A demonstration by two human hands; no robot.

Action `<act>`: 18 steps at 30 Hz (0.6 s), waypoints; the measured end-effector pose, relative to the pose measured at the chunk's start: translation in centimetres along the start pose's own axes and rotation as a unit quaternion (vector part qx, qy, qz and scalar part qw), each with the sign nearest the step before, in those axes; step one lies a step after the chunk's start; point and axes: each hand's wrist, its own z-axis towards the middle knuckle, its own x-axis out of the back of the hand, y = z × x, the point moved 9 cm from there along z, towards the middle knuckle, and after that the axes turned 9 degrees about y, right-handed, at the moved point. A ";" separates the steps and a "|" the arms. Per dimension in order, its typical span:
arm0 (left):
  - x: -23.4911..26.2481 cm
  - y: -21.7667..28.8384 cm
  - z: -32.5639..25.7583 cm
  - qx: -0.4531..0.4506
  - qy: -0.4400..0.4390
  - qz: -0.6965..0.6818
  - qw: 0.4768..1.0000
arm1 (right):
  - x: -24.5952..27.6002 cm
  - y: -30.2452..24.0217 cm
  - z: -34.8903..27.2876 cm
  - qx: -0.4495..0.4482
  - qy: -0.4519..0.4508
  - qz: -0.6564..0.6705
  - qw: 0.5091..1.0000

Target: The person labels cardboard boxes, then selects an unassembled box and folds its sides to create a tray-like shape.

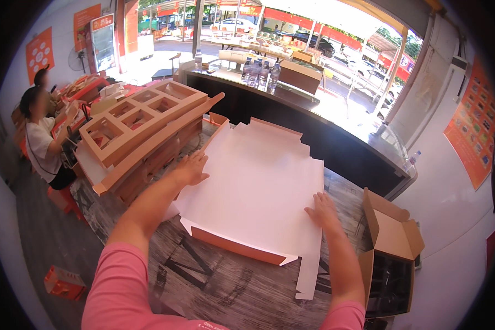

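Note:
A large cardboard box blank [247, 192], white on its upper face, lies unfolded on the wood-patterned table. Its near edge has a brown flap [239, 246] standing up, and a long narrow strip hangs off its near right corner. My left hand [191, 168] rests on the blank's left edge, fingers stretched out. Over on the right edge, my right hand [322, 212] lies with its fingers apart. Neither hand grips anything. Left of the blank is a stack of brown cardboard trays [143, 118] with square cut-out windows.
An open brown carton [390, 231] stands at the table's right. Beyond the table, a dark counter [247, 110] carries several water bottles [261, 74] and a box [301, 76]. Two people sit working at the far left. A small red-and-white box [65, 283] is on the floor.

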 end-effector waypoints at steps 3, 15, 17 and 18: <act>-2.4 -1.8 -0.9 0.024 -0.013 -0.032 0.999 | -1.5 0.8 -1.1 0.009 -0.004 0.002 1.000; -3.3 -1.5 -3.8 0.051 0.122 -0.081 0.988 | -2.7 1.2 -3.4 0.005 0.104 0.067 0.992; -2.7 -1.6 -4.2 0.052 0.140 -0.090 0.985 | -1.8 0.3 -3.5 0.012 0.124 0.072 0.990; -2.6 -1.9 -4.4 0.054 0.143 -0.090 0.984 | -1.4 -0.1 -3.6 0.013 0.133 0.074 0.988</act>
